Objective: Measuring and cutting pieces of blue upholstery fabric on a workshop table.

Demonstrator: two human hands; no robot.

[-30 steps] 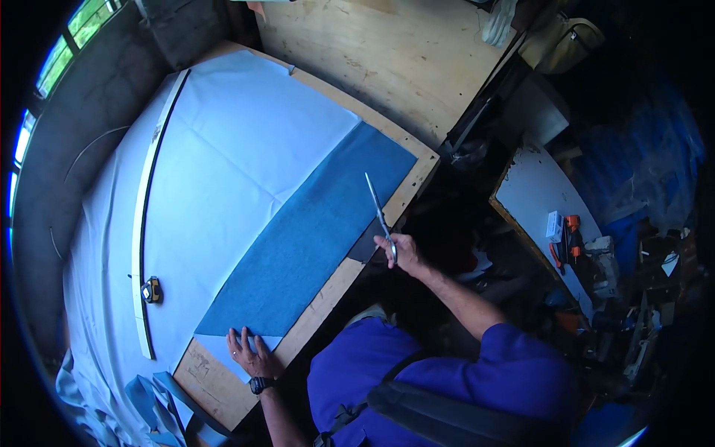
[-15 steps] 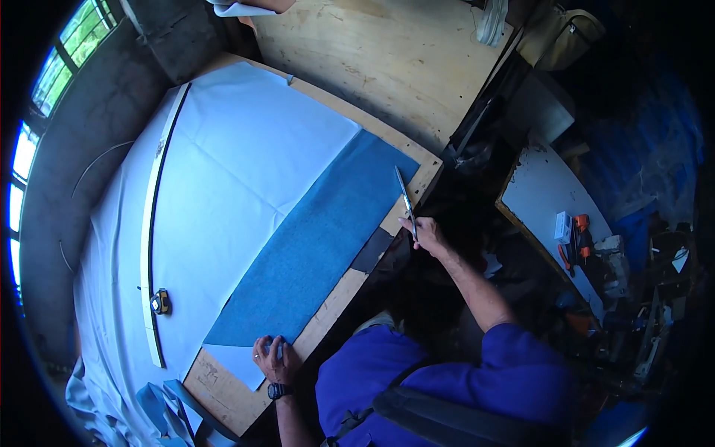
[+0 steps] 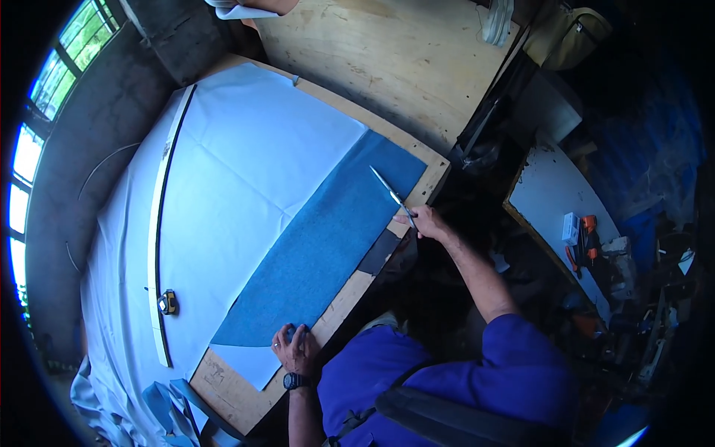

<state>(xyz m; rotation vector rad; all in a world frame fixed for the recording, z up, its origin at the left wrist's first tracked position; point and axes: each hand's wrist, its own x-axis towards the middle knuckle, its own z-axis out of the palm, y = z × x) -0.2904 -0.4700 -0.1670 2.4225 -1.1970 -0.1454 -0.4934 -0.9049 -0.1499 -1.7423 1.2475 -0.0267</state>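
Observation:
A long piece of blue fabric (image 3: 298, 261) lies along the near right side of the table, beside a wide white sheet (image 3: 231, 164). My right hand (image 3: 426, 222) grips a pair of scissors (image 3: 389, 191) at the handles, by the table's right edge. The slim metal blades look closed and reach over the blue fabric, pointing to the far left. At the near end of the blue fabric rests my left hand (image 3: 296, 352), its bent fingers apart on the fabric beside a white corner piece (image 3: 249, 363). The left thumb is hidden.
On the white sheet lie a long pale straightedge (image 3: 158, 231) and a yellow-black tape measure (image 3: 168, 302). Blue and white scraps (image 3: 171, 408) hang at the near left corner. Beyond stands a wooden board (image 3: 387, 67); at right, a white panel (image 3: 555, 194) carries orange-handled tools (image 3: 590, 227).
The scissors have swung left, from over the fabric's right end to further across it, while the right hand stays near the table edge. The whole view has shifted slightly; the left hand stays on the fabric.

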